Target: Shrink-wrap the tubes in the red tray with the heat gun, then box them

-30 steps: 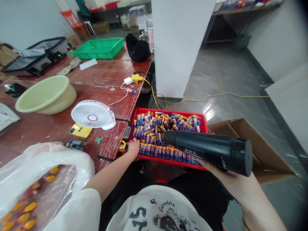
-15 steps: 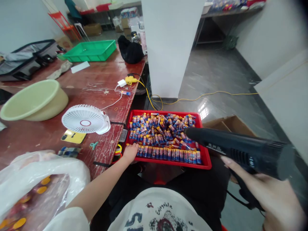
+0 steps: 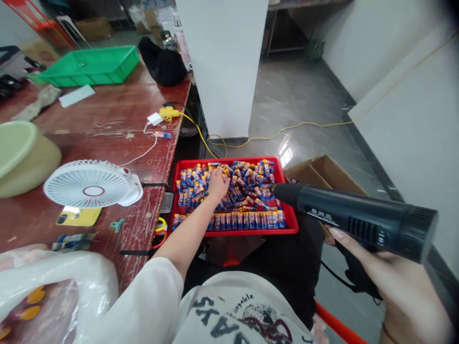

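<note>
Heat gun (image 3: 358, 222) in right hand (image 3: 398, 282) (left hand (image 3: 217, 184) on tubes (image 3: 251, 191)).

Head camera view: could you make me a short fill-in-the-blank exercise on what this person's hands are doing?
1. The left hand rests on the small tubes in the ____ tray.
2. The right hand holds a heat gun coloured ____.
3. The far tray on the table is ____.
Missing words: red; black; green.
</note>
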Demonstrator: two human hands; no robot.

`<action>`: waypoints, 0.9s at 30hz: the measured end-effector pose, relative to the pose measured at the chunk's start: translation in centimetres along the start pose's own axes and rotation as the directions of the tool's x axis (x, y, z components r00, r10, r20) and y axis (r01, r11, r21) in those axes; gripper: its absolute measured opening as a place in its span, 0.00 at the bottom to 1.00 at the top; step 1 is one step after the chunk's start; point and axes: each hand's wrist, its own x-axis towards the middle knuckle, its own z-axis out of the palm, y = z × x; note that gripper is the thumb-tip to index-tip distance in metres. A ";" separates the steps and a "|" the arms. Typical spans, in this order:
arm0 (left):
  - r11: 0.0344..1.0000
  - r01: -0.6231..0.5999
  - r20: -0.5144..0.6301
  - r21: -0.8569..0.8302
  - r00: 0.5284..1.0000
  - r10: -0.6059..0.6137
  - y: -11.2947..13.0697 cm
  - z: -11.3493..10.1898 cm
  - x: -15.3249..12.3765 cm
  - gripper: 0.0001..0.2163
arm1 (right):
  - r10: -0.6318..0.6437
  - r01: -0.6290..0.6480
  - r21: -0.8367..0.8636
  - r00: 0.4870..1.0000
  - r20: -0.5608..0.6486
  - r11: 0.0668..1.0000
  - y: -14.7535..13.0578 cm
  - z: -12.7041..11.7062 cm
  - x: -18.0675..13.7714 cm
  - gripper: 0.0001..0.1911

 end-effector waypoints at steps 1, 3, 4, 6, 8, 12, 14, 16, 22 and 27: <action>0.999 0.033 -0.046 -0.017 0.998 -0.034 -0.3 -0.2 -0.5 0.21 | 0.021 -0.021 0.002 1.000 0.003 1.000 -0.3 0.0 -0.3 0.26; 0.989 0.140 -0.102 -0.038 0.984 -0.143 -1.9 -0.7 -3.1 0.26 | 0.001 -0.002 0.055 1.000 0.011 0.999 -0.8 0.1 -0.8 0.26; 0.975 0.217 -0.110 -0.044 0.969 -0.220 -2.9 -0.8 -5.0 0.30 | -0.018 0.017 0.078 1.000 0.018 0.997 -0.9 0.2 -0.9 0.26; 0.914 0.404 -0.083 -0.047 0.910 -0.406 -4.9 -0.3 -9.0 0.40 | -0.058 0.055 0.098 0.998 0.028 0.994 -0.8 0.6 -1.0 0.28; 0.839 0.542 -0.016 -0.044 0.839 -0.543 -5.9 1.1 -12.4 0.49 | -0.103 0.098 0.111 0.994 0.044 0.989 -0.7 1.1 -0.7 0.30; 0.804 0.591 0.061 -0.071 0.807 -0.588 -4.7 4.8 -14.3 0.48 | -0.145 0.138 0.091 0.987 0.070 0.986 -0.5 1.6 -0.3 0.31; 0.819 0.563 0.097 -0.113 0.827 -0.555 -3.4 5.7 -13.7 0.45 | -0.135 0.129 0.079 0.988 0.080 0.988 -0.7 1.6 -0.3 0.31; 0.824 0.540 0.139 -0.168 0.841 -0.523 -2.4 5.9 -12.8 0.44 | -0.136 0.128 0.078 0.984 0.117 0.989 -0.7 1.4 -0.5 0.30; 0.711 0.583 0.319 -0.393 0.812 -0.490 -1.4 5.5 -8.4 0.34 | -0.220 0.209 0.083 0.959 0.178 0.974 0.2 1.1 -0.8 0.27; 0.547 0.567 0.425 -0.616 0.824 -0.376 0.5 4.5 -2.0 0.16 | -0.171 0.165 0.062 0.980 0.102 0.984 0.8 0.0 -0.8 0.28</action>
